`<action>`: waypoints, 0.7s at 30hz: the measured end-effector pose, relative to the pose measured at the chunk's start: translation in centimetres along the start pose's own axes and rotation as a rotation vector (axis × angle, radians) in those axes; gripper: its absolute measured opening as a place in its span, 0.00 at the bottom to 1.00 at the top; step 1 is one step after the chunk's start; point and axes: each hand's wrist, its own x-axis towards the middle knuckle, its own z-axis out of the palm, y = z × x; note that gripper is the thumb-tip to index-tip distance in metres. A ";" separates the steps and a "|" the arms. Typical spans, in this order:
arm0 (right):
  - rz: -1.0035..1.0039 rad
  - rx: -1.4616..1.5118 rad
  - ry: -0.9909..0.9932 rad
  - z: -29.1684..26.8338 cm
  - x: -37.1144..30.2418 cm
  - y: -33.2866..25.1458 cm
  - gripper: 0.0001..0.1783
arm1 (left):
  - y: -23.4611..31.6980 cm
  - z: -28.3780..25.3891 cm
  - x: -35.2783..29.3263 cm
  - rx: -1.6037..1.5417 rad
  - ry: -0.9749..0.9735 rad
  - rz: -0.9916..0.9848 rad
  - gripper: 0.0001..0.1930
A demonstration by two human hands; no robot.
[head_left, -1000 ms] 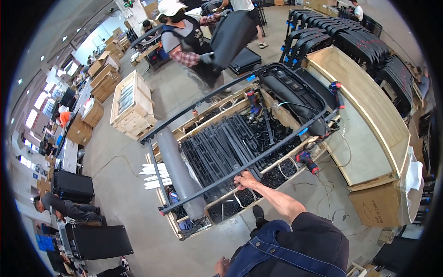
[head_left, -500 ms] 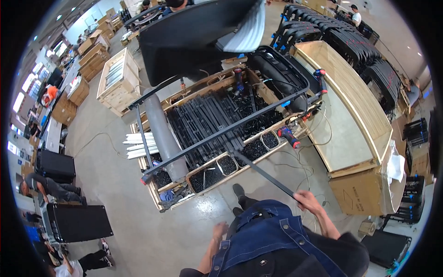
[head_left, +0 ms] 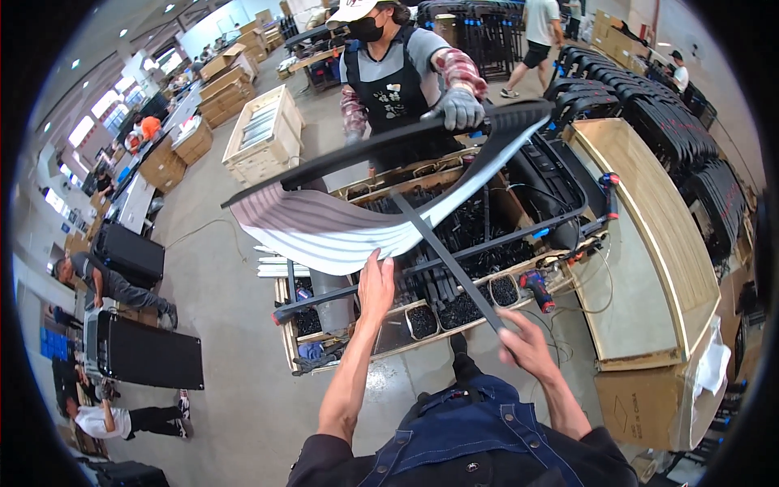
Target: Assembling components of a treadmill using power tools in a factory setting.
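My right hand (head_left: 523, 345) grips the near end of a long flat black bar (head_left: 458, 272), which slants up and away over the bench. My left hand (head_left: 376, 288) is raised with its fingers stretched out, at the near lower edge of a curved, flexible sheet (head_left: 324, 239); whether it touches is hard to tell. The sheet's ribbed whitish underside faces me, with a black border along its far edge. Across from me a co-worker's gloved hand (head_left: 461, 109) holds that border. Below the sheet, a black tubular frame (head_left: 442, 264) rests across the wooden bench (head_left: 389, 349).
Bench compartments hold small black parts (head_left: 422, 321) and several black bars. A red-and-black power driver (head_left: 535, 290) sits at the bench's right side, another (head_left: 610, 195) beyond it. A wooden-rimmed table (head_left: 625, 268) stands right, above a cardboard box (head_left: 641, 406). A wooden crate (head_left: 264, 138) stands far left.
The sheet has swung down over the bench, its whitish side now toward me, and the co-worker shows behind it. My left hand has risen to its edge. The bar now points farther up.
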 end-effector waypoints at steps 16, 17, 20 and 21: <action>-0.178 -0.306 0.046 5.7 34.8 3.6 0.25 | -5.5 7.1 7.9 0.482 -0.624 -0.456 0.36; -0.098 -0.340 0.020 6.1 34.8 3.2 0.25 | -5.4 6.7 8.0 0.470 -0.693 -0.461 0.35; -0.027 -0.216 -0.118 6.8 34.9 3.5 0.28 | -6.1 4.6 6.8 0.087 -0.429 -0.285 0.24; -0.026 -0.142 -0.163 7.4 34.7 3.6 0.28 | -6.3 3.5 6.3 -0.130 -0.319 -0.258 0.23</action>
